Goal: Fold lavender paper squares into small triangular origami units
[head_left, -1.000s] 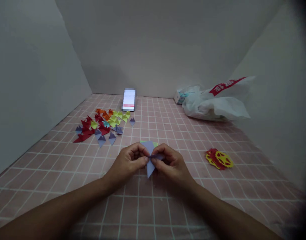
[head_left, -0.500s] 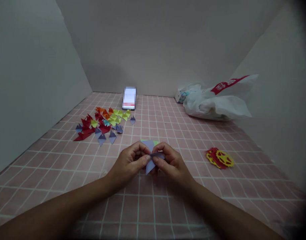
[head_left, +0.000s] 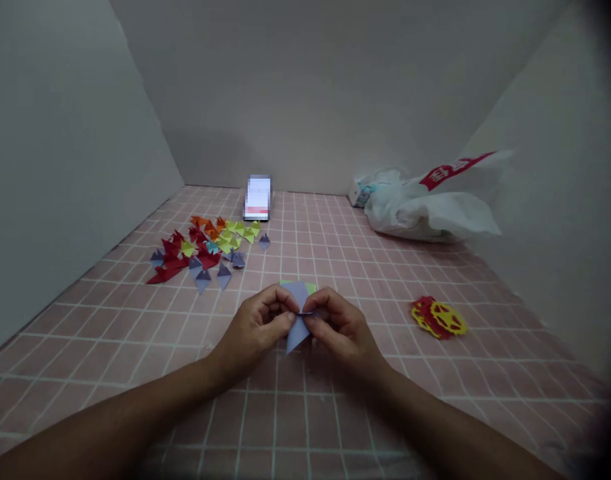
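Between both hands is a partly folded sheet of light purple origami paper (head_left: 297, 337), one pointed corner hanging toward me. My left hand (head_left: 265, 320) pinches its left side between thumb and index finger. From the other side, my right hand (head_left: 338, 327) pinches the paper near a crease across its middle. Fingers hide part of the folds. Just beyond lies green paper (head_left: 311, 288), mostly covered by the purple one. Farther off to the left, several small folded paper figures lie together, among them red ones (head_left: 171, 260), yellow-green ones (head_left: 228, 240) and purple ones (head_left: 224, 275).
A phone (head_left: 258, 197) with a lit, blurred screen stands near the back wall. At the back right sits a white plastic bag (head_left: 425, 213) beside a small box (head_left: 358, 193). Red and yellow cut-out discs (head_left: 448, 319) lie right of my hands on the pink checked tablecloth (head_left: 375, 267).
The purple paper has turned slightly, its lower point now reaching a little farther left and toward me. The flap near my right fingers looks flatter. Both hands keep their pinch.
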A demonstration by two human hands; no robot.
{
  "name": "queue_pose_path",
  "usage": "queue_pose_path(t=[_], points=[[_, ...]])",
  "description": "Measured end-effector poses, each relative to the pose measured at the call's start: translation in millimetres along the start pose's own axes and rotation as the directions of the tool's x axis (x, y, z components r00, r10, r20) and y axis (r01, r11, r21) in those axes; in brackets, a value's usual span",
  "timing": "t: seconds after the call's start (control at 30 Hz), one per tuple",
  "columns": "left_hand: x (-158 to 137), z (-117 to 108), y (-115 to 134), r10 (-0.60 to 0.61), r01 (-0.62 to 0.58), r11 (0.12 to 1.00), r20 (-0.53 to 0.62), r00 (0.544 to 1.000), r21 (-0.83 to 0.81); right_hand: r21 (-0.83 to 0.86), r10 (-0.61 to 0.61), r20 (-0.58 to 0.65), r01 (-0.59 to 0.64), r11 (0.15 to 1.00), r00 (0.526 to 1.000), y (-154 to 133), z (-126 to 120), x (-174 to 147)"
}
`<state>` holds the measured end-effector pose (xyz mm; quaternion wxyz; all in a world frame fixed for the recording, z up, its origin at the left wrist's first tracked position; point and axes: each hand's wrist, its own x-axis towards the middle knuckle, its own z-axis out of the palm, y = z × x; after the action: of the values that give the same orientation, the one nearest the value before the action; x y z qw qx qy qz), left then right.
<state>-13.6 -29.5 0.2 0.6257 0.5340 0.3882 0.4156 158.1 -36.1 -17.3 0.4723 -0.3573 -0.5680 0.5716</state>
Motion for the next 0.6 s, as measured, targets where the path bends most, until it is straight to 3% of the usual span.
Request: queue_pose_path(t=[0.13, 0.4, 0.6], points=[[1.3, -2.2, 0.2, 0.048, -0.047, 0.999, -0.037, 0.998, 0.009, 0.009, -0.105, -0.031, 0.105, 0.994, 0.994, 4.5, -2.7, 1.1], [-2.5, -1.3, -0.5, 0.129, -0.129, 0.992, -0.036, 0.991, -0.013, 0.045, -0.165, 0.026, 0.163, 0.986, 0.986, 9.0, -6.1, 1.0], [0.1, -2.5, -1.7, 0.115, -0.115, 0.993, -0.03, 0.993, 0.012, -0.077, -0.22, 0.013, 0.22, 0.972, 0.975, 8.0, -6.5, 0.6]])
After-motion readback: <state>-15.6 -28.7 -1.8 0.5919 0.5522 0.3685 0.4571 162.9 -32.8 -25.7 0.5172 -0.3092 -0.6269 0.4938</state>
